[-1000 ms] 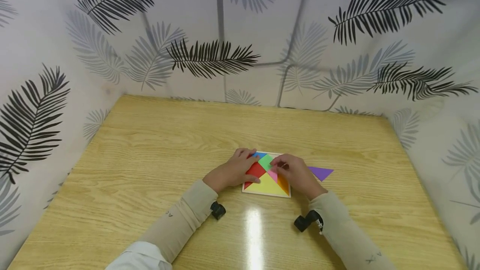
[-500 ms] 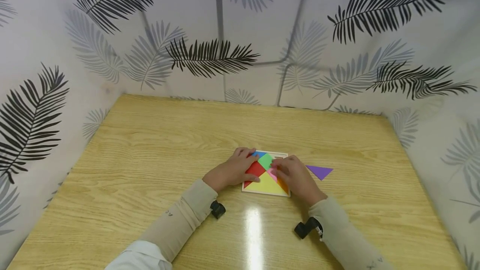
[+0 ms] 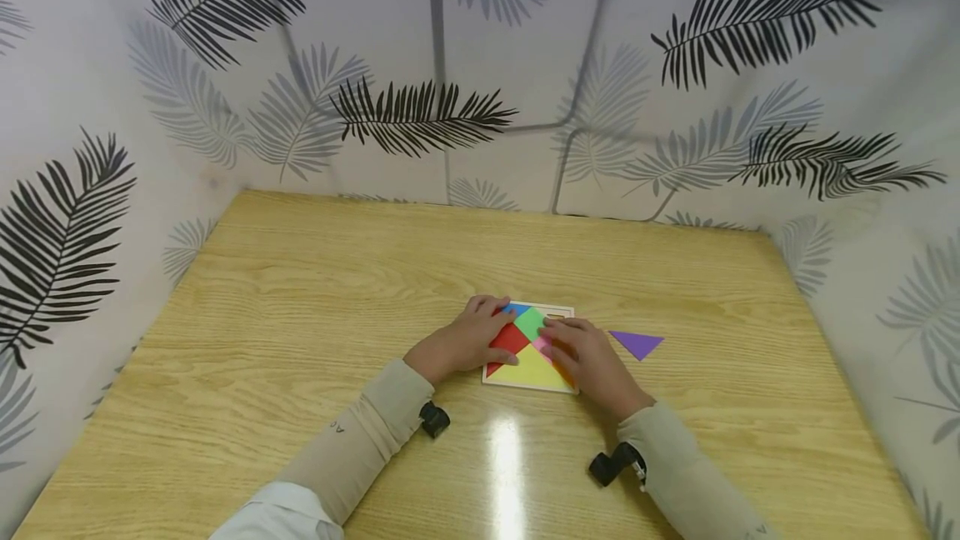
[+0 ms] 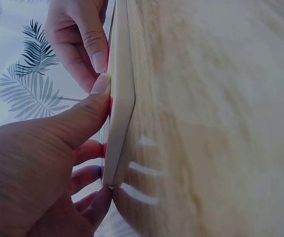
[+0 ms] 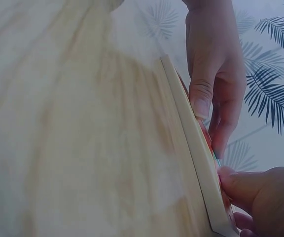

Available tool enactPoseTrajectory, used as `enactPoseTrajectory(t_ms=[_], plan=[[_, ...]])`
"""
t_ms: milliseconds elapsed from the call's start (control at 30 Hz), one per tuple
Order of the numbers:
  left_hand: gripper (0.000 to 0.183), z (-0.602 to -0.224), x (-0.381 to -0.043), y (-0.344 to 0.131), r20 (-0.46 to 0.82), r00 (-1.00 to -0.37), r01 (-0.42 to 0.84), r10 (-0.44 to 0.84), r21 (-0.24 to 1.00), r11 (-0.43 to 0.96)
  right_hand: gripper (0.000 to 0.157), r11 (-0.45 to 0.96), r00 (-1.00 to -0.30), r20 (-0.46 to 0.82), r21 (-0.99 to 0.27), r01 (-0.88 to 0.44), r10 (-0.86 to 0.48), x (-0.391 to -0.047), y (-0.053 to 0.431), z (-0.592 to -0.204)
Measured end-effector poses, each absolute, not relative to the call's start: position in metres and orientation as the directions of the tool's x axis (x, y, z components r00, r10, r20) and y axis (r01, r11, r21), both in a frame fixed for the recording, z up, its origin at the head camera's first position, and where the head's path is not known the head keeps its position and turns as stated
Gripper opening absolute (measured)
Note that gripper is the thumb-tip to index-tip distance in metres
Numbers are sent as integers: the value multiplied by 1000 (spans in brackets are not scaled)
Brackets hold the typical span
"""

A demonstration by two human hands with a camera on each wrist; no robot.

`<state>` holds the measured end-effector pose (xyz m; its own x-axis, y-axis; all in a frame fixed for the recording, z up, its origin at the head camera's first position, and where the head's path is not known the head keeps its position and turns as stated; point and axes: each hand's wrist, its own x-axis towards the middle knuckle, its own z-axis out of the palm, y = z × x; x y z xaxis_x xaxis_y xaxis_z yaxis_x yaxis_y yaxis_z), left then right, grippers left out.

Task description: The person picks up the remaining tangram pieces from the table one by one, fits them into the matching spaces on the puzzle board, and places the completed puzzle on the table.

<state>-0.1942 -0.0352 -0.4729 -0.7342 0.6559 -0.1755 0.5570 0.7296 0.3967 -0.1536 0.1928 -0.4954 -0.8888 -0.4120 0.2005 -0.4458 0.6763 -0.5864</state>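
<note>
A square tangram tray (image 3: 530,387) with a pale wooden rim lies on the table. In it are a yellow triangle (image 3: 534,369), a red piece (image 3: 507,341), a green square (image 3: 531,322), a blue piece (image 3: 517,308), a partly covered pink piece (image 3: 540,344) and an orange piece (image 3: 564,377). My left hand (image 3: 462,342) rests on the tray's left side, thumb near the yellow triangle, fingers at the far left. Over the right side, my right hand (image 3: 597,363) touches the pink piece with its thumb, fingers by the green square. A purple triangle (image 3: 638,344) lies right of the tray.
The wooden table (image 3: 315,290) spreads around the tray. Behind and beside it hangs a pale leaf-patterned cloth (image 3: 510,57). Small black wrist cameras sit under both sleeves, and a bare wooden slot (image 3: 557,317) shows at the tray's far right.
My right hand's fingers have loosened from a pinch and lie flatter over the pink piece. More of the tray's far right corner shows. My left hand and the purple triangle stay put.
</note>
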Motion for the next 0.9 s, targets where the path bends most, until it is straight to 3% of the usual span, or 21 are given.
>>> enactPoseTrajectory(t_ms=[900], plan=[[75, -470, -192, -36, -149, -725, 567, 672, 424, 706, 27, 667, -883, 229, -586, -461, -410, -152, 192, -498]])
